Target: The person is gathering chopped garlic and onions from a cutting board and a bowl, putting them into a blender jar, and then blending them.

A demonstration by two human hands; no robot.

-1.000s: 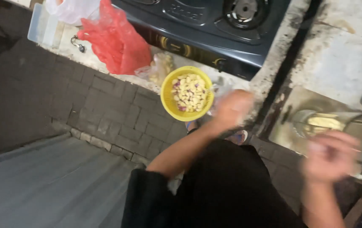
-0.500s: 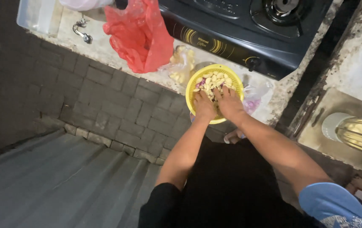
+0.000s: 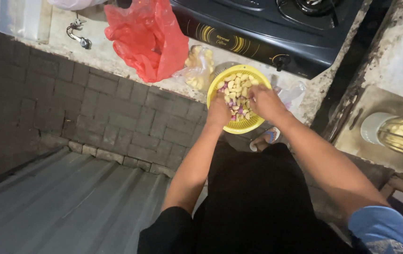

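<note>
A yellow strainer basket (image 3: 257,78) full of peeled garlic cloves (image 3: 237,91) and a few purple shallots sits at the counter's front edge, just below a black gas stove (image 3: 258,23). My left hand (image 3: 219,113) rests on the basket's near left rim, fingers curled at the cloves. Inside the basket on the right, my right hand (image 3: 265,101) has its fingers dug into the pile. Whether either hand grips any cloves is hidden by the fingers.
A red plastic bag (image 3: 147,37) and a clear bag of pale pieces (image 3: 196,66) lie left of the basket. A blender jar with yellowish contents (image 3: 401,134) stands at the right. A clear container (image 3: 22,19) and keys (image 3: 78,34) sit far left.
A second ago my right hand was away at the right near the blender; it has come into the basket. Both hands now work among the cloves, and the view has settled closer.
</note>
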